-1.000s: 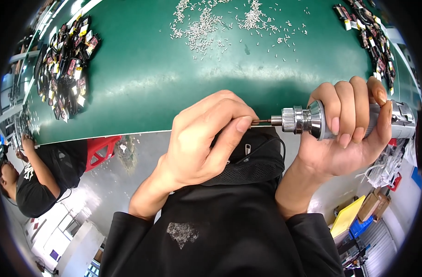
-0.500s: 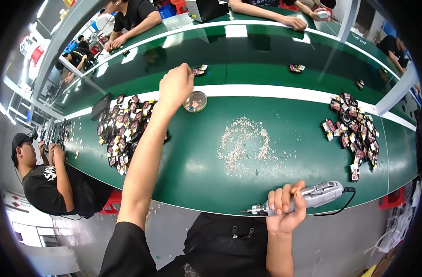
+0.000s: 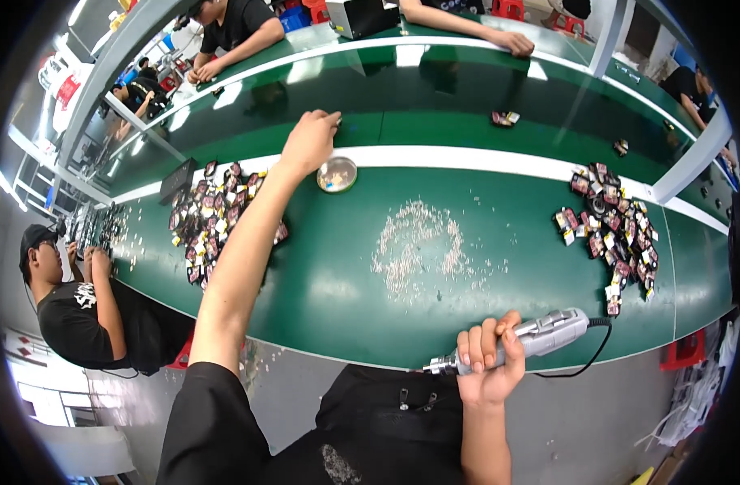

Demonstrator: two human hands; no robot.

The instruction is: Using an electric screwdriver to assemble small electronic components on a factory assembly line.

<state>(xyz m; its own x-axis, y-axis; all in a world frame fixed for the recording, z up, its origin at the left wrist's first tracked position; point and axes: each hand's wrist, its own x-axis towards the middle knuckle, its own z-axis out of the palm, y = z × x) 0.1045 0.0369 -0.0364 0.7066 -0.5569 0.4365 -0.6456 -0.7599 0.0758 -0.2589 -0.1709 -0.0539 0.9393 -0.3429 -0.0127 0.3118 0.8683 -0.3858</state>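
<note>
The right hand [image 3: 490,364] is wrapped in a full fist around the barrel of a silver electric screwdriver [image 3: 522,343], held level just off the near edge of the green bench [image 3: 338,283], bit pointing to the person's left and its black cord [image 3: 584,360] looping off the tail. The left hand [image 3: 309,141] is stretched far out over the bench with fingers curled downward, tips at a spot just beyond a small round metal dish [image 3: 336,175]; whether anything is pinched there I cannot tell, since the fingertips hide it. For a long reach like this, a good pick probably means keeping the forearm high enough to clear the heap of small dark parts [image 3: 216,214] that the arm passes over, and keeping the driver parked still and away from the loose scatter of tiny pale screws [image 3: 418,246] mid-bench. A second heap of the same dark parts [image 3: 613,226] lies to the right, with a few strays beyond a white stripe [image 3: 467,158] that runs along the bench. Other workers in black shirts sit at the far side and at the left end, hands on the surface, in a bright workshop.
</note>
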